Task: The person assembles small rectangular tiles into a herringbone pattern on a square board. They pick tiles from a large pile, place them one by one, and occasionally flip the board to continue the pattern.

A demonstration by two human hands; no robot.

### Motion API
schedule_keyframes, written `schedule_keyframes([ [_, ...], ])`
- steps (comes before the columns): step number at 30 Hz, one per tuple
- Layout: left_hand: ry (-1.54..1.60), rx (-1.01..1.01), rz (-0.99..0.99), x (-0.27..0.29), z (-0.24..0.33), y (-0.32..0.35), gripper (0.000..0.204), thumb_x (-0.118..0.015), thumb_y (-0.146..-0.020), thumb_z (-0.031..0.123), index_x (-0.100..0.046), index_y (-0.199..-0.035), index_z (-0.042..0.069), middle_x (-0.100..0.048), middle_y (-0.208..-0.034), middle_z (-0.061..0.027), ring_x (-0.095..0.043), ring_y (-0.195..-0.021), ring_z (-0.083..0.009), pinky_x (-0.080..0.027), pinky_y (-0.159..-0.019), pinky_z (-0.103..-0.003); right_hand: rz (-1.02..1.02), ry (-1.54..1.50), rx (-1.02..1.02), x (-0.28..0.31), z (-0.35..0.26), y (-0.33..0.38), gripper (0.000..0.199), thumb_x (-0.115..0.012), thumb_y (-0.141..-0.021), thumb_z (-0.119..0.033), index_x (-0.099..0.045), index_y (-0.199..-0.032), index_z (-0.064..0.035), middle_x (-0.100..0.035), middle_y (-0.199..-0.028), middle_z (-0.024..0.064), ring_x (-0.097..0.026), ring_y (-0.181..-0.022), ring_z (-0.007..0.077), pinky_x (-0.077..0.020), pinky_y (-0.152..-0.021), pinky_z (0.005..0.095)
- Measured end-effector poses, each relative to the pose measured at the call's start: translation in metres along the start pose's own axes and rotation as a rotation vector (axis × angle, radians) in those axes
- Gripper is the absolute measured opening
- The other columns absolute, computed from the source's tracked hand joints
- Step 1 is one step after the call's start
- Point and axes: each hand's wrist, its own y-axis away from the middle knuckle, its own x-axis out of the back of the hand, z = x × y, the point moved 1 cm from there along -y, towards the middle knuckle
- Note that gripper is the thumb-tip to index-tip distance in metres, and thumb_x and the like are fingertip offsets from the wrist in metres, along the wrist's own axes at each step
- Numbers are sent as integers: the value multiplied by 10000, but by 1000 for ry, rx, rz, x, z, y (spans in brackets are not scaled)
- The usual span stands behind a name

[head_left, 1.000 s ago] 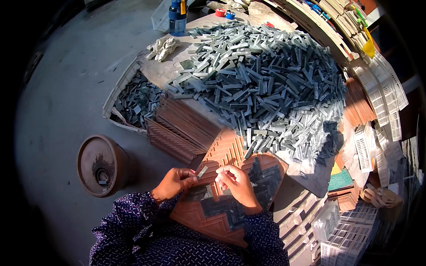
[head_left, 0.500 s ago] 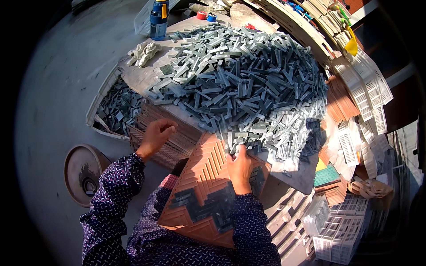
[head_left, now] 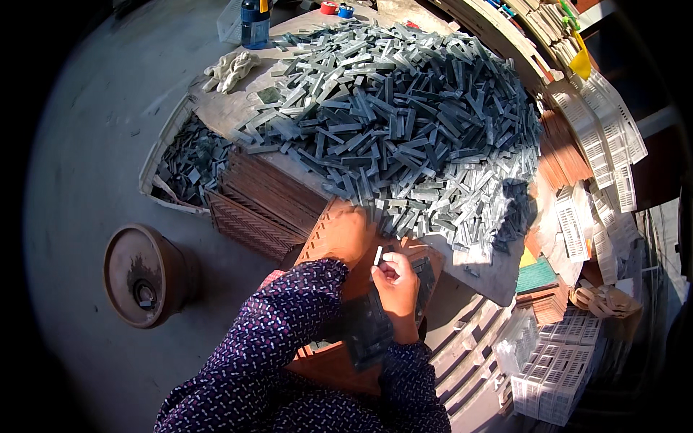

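Across my lap lies an orange-brown herringbone mould (head_left: 328,368), partly filled with dark grey stone strips (head_left: 364,325). Over the mould, my right hand (head_left: 398,292) pinches a small stone strip (head_left: 377,256) that stands upright from the fingertips. My left hand (head_left: 345,234) is at the mould's far end, beside the near edge of the heap of grey-green stone strips (head_left: 404,130). It is smeared by motion, and its fingers cannot be made out. My left forearm covers much of the mould.
Stacked brown moulds (head_left: 263,202) lie left of the heap, by a white crate (head_left: 151,169) of stone pieces. A round bucket (head_left: 119,289) stands on the floor. White gloves (head_left: 231,71) and a blue bottle (head_left: 255,29) are behind. White baskets (head_left: 552,382) stand at right.
My left hand has swung right and forward to the heap's near edge. My right hand has drawn back from the heap with a strip between its fingers.
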Motion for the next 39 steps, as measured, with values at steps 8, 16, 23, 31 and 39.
schedule_keyframes([
  [8, 64, -258, -23, 83, -38, 36, 268, -709, -706, 181, -540, -803, -3, -618, -787, -161, -609, -691, -328, -485, -614, -380, -305, 277, 112, -36, -25, 46, 328, -682, -761, -165, -543, -1033, -47, -627, -754, 108, -636, -693, 277, -499, -617, 370],
  [16, 70, -314, -216, 108, -78, 118, 232, -703, -725, 101, -574, -905, 32, -608, -878, -144, -599, -803, -350, -503, -684, -395, -482, 416, 126, -40, -29, 68, 330, -659, -798, -175, -535, -1083, -64, -630, -803, 135, -634, -718, 327, -506, -608, 396],
  [23, 57, -357, -150, 103, -81, 131, 234, -696, -727, 113, -575, -913, 40, -585, -908, -132, -585, -837, -331, -498, -722, -400, -494, 349, 186, -43, -32, 55, 352, -648, -807, -172, -528, -1118, -59, -622, -855, 166, -624, -756, 363, -503, -634, 430],
  [31, 77, -388, -99, 97, -79, 129, 200, -696, -712, 78, -584, -874, 37, -578, -873, -131, -565, -831, -334, -477, -710, -403, -495, 272, 204, -38, -25, 54, 369, -679, -786, -141, -559, -1120, -40, -644, -870, 169, -638, -776, 343, -508, -654, 390],
  [39, 3, -412, -81, 101, -81, 130, 227, -685, -712, 63, -633, -933, 56, -603, -933, -130, -582, -867, -325, -501, -754, -388, -514, 286, 193, -43, -17, 56, 377, -658, -795, -124, -540, -1141, -33, -634, -920, 160, -619, -811, 345, -498, -687, 408],
])
